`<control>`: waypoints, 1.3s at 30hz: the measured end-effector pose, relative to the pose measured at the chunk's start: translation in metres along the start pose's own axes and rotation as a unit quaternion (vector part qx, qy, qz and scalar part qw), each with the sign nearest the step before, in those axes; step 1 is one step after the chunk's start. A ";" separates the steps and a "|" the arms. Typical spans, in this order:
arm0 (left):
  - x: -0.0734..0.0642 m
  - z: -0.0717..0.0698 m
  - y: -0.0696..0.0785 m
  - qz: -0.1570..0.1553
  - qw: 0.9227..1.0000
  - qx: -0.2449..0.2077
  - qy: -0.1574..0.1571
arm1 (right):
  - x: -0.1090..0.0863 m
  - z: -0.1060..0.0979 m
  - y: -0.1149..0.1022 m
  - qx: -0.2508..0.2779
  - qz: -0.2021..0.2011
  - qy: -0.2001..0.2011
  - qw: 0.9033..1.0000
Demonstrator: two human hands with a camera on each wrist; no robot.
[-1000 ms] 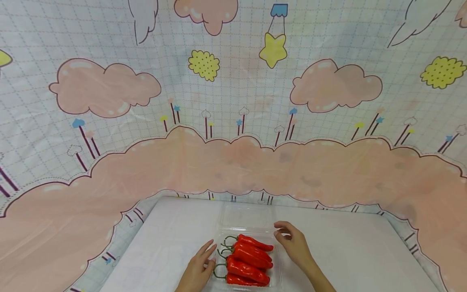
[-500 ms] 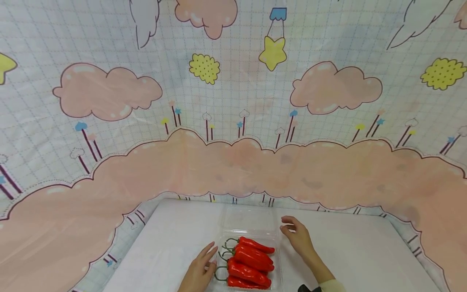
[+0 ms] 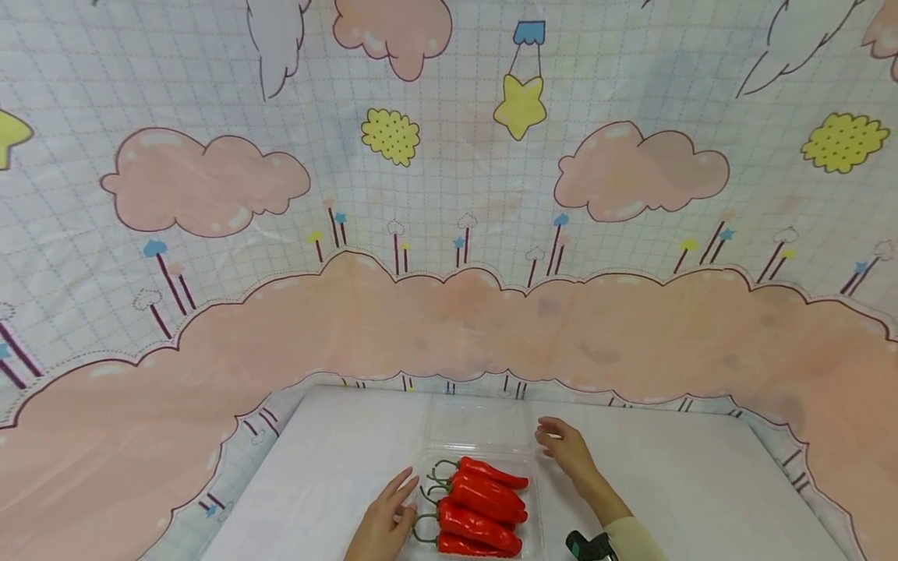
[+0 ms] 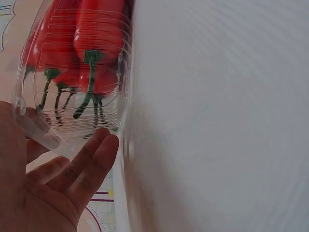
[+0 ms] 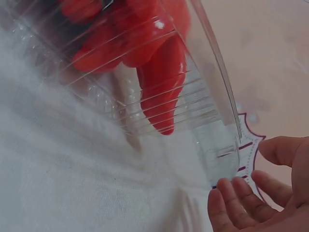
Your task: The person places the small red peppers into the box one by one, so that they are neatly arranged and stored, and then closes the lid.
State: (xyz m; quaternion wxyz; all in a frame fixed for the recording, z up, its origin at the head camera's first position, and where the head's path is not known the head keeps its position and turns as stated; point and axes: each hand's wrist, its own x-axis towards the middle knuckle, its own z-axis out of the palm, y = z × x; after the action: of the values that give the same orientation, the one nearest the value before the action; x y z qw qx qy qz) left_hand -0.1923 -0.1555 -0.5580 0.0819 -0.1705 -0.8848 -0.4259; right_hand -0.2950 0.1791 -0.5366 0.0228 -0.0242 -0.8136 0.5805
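Observation:
Several glossy red peppers (image 3: 484, 499) with green stems lie side by side in a clear plastic clamshell box (image 3: 536, 499). Its see-through lid (image 3: 480, 425) is folded back, away from the person. At the box's left side is my left hand (image 3: 382, 518), fingers extended; the left wrist view has its fingertips (image 4: 111, 141) right at the ribbed end by the stems. My right hand (image 3: 570, 452) is off the right edge of the lid, fingers loosely bent and holding nothing. In the right wrist view, the fingers (image 5: 246, 198) stay apart from the box wall, below its corner.
The box stands on a white table (image 3: 337, 444). Behind it hangs a patterned cloth (image 3: 449, 319) with pink clouds and yellow stars. A black device (image 3: 589, 545) sits by the right sleeve (image 3: 631, 538).
My right hand has drawn away from the box to the right, then shifted slightly back left. The left hand stays beside the box. The head view has tilted up a little.

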 end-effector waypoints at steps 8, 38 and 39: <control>-0.001 -0.002 0.002 -0.001 1.000 -0.011 -0.001 | 0.010 0.003 0.007 0.059 0.044 -0.023 0.997; -0.001 0.000 0.000 0.013 1.000 -0.004 0.003 | 0.018 0.001 0.006 0.128 0.068 -0.039 0.989; -0.001 0.000 0.000 0.013 1.000 -0.005 0.002 | 0.018 0.001 0.005 0.130 0.067 -0.040 0.988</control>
State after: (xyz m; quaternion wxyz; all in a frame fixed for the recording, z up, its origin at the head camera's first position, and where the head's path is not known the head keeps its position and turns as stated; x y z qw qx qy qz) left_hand -0.1911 -0.1562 -0.5583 0.0886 -0.1818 -0.8800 -0.4298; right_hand -0.3130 0.1811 -0.5415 -0.0462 -0.0523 -0.7282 0.6818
